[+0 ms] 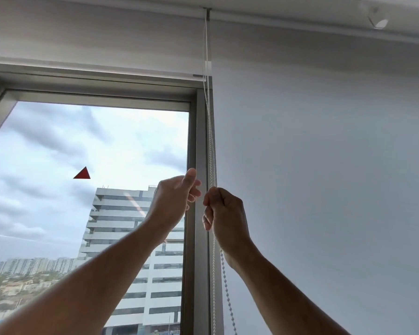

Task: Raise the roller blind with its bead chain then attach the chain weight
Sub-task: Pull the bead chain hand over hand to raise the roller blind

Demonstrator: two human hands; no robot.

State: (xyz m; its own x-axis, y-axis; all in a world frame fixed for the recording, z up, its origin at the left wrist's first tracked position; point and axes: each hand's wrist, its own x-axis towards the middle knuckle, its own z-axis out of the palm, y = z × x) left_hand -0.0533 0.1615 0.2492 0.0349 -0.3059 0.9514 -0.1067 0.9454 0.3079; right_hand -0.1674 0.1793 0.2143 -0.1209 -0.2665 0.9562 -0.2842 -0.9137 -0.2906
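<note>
The grey roller blind is rolled high, its bottom bar level with the top of the window frame. A white bead chain hangs from the top bracket down the right side of the window. My right hand is closed in a fist around the chain, which runs on below it. My left hand is raised just left of the chain, fingers apart and holding nothing. No chain weight is visible.
The grey window frame post stands directly behind both hands. A second lowered blind covers the area to the right. Through the glass are a tall white building and a small red triangle sticker.
</note>
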